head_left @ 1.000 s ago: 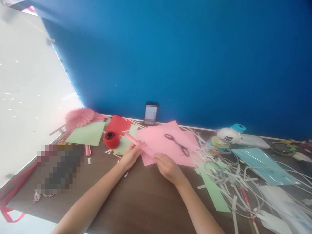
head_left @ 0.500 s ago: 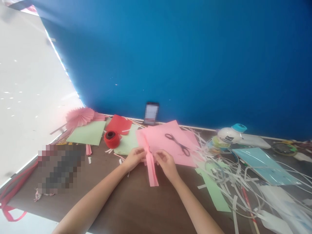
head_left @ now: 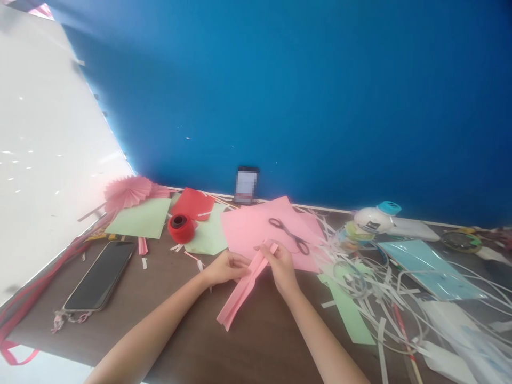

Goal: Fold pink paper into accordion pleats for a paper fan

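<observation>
A narrow, pleated strip of pink paper (head_left: 240, 296) slants between my hands above the brown table. My left hand (head_left: 227, 266) is closed on its left side near the middle, fingertips partly behind the paper. My right hand (head_left: 281, 266) pinches the upper end between thumb and fingers. Just beyond lie pink paper sheets (head_left: 250, 226), with black-handled scissors (head_left: 288, 236) resting on them. Left of the sheets sits a red ribbon roll (head_left: 182, 230) on its side of the table, near a red paper (head_left: 194, 204) and a green sheet (head_left: 212, 232).
A phone (head_left: 100, 277) lies at left; another device (head_left: 245, 185) leans on the blue wall (head_left: 300, 96). A pink paper fan (head_left: 128, 192) sits at the back left. To the right are a white bottle (head_left: 374, 220), tangled white strips (head_left: 384, 298) and a blue packet (head_left: 432, 269).
The pleated pink strip has turned from nearly upright to a slant, its lower end swinging left toward me. My right hand has shifted up to its upper end.
</observation>
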Available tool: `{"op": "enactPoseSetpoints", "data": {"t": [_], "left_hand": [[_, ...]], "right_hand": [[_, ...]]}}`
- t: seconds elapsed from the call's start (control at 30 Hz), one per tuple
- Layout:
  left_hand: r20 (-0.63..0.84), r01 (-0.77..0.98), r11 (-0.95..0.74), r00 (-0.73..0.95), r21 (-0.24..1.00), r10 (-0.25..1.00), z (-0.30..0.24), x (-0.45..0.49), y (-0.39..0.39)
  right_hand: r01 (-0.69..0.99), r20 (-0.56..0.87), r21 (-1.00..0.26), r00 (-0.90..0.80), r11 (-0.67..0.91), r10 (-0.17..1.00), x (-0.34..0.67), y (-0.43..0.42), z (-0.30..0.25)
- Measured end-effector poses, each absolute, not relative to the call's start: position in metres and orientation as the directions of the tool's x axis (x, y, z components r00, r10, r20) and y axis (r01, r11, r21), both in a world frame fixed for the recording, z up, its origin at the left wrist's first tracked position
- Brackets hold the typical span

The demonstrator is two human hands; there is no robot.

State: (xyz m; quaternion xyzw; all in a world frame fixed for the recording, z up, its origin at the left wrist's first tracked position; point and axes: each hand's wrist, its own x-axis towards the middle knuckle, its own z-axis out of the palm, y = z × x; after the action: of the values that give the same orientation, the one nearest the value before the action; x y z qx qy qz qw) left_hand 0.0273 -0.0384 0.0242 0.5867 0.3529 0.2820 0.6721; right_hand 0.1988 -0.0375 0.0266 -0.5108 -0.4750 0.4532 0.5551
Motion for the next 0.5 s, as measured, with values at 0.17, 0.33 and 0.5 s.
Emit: {"op": "enactPoseSetpoints", "data": {"t": [0.17, 0.33, 0.5], "left_hand": [[-0.129, 0.008, 0.153, 0.58, 0.988, 0.804, 0.0248, 0.0271, -0.0383], [-0.144, 0.006, 0.173, 0.583, 0.985, 0.799, 0.0226, 0.0268, -0.0374], [-0.088, -0.108, 0.189, 0.599, 0.976, 0.796, 0.0214, 0.0265, -0.0363]], "right_hand": [[-0.118, 0.026, -0.992, 0.083, 0.036, 0.996, 0.2006, -0.0381, 0.0303], [-0.184, 0.003, -0.983, 0.1, 0.022, 0.995, 0.2034, -0.0371, 0.0309], [-0.172, 0.031, -0.983, 0.19, 0.065, 0.981, 0.2091, -0.0327, 0.0278]]}}
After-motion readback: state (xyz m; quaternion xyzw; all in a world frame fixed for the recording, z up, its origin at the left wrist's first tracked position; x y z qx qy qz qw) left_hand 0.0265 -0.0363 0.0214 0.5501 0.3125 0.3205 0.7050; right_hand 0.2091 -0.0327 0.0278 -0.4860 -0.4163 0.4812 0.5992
